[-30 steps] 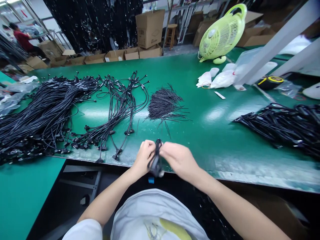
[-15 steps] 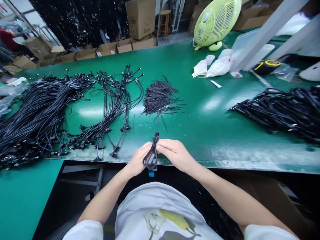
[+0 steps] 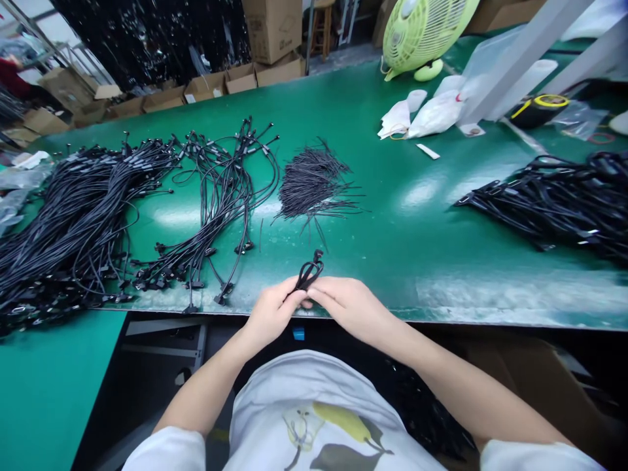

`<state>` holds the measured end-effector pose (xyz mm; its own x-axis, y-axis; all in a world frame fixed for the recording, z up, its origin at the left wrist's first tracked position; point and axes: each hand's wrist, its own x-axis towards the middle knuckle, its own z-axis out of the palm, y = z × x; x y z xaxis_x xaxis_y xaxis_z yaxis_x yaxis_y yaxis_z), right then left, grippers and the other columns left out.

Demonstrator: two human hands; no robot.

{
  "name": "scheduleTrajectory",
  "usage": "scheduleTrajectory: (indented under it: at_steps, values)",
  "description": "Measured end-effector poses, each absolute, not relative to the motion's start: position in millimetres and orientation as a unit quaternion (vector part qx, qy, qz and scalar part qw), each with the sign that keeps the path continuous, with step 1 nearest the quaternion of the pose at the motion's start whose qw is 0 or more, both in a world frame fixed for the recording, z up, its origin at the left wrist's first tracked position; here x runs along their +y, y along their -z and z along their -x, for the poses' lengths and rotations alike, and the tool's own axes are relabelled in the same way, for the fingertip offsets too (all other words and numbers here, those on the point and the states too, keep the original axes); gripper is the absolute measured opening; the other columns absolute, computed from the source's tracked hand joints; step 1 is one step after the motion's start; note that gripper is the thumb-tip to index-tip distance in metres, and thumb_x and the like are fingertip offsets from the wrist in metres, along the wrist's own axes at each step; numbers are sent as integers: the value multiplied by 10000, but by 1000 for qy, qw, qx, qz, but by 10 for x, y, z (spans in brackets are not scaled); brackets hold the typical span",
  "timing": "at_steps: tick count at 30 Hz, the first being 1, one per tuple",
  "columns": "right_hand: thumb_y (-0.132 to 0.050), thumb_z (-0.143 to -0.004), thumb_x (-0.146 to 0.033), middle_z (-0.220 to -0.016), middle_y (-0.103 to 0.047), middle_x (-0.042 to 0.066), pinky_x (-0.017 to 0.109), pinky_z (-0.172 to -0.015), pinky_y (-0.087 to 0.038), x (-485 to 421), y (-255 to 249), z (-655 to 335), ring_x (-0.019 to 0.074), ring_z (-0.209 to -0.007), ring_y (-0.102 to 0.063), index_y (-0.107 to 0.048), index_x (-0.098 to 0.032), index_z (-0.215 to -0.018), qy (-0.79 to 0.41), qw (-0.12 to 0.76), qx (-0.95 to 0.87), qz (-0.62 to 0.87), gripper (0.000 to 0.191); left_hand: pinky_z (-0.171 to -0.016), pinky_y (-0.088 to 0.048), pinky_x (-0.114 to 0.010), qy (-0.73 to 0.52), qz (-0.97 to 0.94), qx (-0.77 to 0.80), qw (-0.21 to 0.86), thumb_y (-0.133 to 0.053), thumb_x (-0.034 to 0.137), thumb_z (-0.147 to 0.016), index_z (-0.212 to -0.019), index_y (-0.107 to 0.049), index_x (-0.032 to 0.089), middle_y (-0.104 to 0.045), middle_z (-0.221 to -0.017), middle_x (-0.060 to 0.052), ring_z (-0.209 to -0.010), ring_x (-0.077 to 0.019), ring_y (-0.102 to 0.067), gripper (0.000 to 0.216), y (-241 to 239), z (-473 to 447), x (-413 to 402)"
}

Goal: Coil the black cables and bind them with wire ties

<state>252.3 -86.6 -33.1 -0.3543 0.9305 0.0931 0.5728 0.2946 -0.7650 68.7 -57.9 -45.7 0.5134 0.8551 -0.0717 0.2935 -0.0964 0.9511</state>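
Note:
My left hand (image 3: 271, 313) and my right hand (image 3: 346, 305) meet at the near edge of the green table (image 3: 343, 118). Both pinch a small coiled black cable (image 3: 309, 273), whose loop sticks up and away from my fingers. Just beyond it lies a heap of thin black ties (image 3: 314, 184). To its left, loose black cables (image 3: 220, 203) with plugs fan out toward me.
A large pile of black cables (image 3: 73, 222) fills the left of the table and a bundle of coiled ones (image 3: 554, 203) lies at the right. A green fan (image 3: 422, 29), white bags (image 3: 426, 118) and a tape roll (image 3: 540, 108) stand at the back. Cardboard boxes (image 3: 272, 29) sit beyond.
The coiled cable has turned from hanging below my hands to pointing up and away over the table edge. My hands have moved slightly forward and lower.

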Motion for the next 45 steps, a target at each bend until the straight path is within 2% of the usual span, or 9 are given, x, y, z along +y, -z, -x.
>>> scheduleTrajectory:
  at_steps: [5,10,15,18,21,25,31,40,45]
  values:
    - [-479,-943,-310,-1058,-679,138,363,-872,-424,-958,171,-2531,238,-957,-618,-614,-155,-1164,-14,240,-830,503,302,-817,-442,-341,-286,-808,409,313,-521,243,-903,-1040,-696,204,-698,-862,-100,-802,-228,-637,225,557,-739,-521]
    - [-452,-963,-365,-922,-708,94,311,-714,-442,-756,269,-2568,225,-834,-666,-617,-143,-1058,-176,46,-812,554,293,-762,-464,-333,-290,-915,277,53,-488,139,-914,-1111,-588,144,-691,-919,-106,-777,-196,-622,222,665,-747,-433]
    - [-470,-964,-321,-1046,-696,37,257,-694,-407,-751,360,-2622,180,-902,-654,-556,-201,-1136,-239,108,-819,511,226,-781,-488,-315,-326,-927,171,-68,-518,94,-891,-1104,-515,162,-668,-990,-96,-853,-170,-621,224,617,-699,-298]
    - [-395,-990,-279,-866,-686,38,271,-653,-360,-753,430,-2651,167,-782,-623,-592,-181,-1037,-100,150,-822,540,225,-994,-431,-438,-370,-892,259,-26,-651,255,-847,-1244,-480,209,-612,-1171,-125,-1135,-243,-563,435,503,-679,-233]
    - [-379,-988,-257,-721,-614,35,291,-625,-319,-715,519,-2694,162,-671,-553,-602,-162,-959,74,200,-802,558,244,-1062,-396,-476,-364,-834,375,178,-664,398,-828,-1388,-379,221,-521,-1342,-156,-1256,-283,-500,653,437,-680,-200]
    - [-403,-979,-261,-677,-567,24,294,-583,-294,-659,639,-2738,150,-614,-512,-576,-162,-859,105,203,-809,542,233,-1016,-463,-359,-339,-735,399,431,-507,348,-930,-1370,-440,223,-562,-1340,-114,-1191,-216,-573,462,505,-719,-196]
    - [-448,-959,-439,-839,-630,43,266,-611,-339,-697,776,-2821,151,-761,-590,-562,-171,-945,-36,144,-805,574,291,-1002,-485,-367,-299,-682,462,482,-590,382,-861,-1203,-595,206,-645,-1245,-90,-1132,-229,-621,385,713,-778,-268]
    - [-300,-975,-532,-930,-624,15,257,-573,-367,-854,804,-3067,142,-772,-596,-527,-248,-1149,-21,87,-790,607,404,-885,-577,-380,-232,-686,430,539,-743,493,-676,-1188,-577,234,-652,-1243,-94,-1035,-275,-682,597,1231,-767,-169]
    - [-335,-969,-519,-913,-639,42,272,-621,-415,-879,830,-2867,167,-801,-610,-556,-192,-981,-30,71,-788,611,395,-893,-574,-374,-275,-716,397,503,-650,468,-786,-1135,-577,229,-640,-1249,-101,-1081,-269,-661,430,1240,-736,-232]
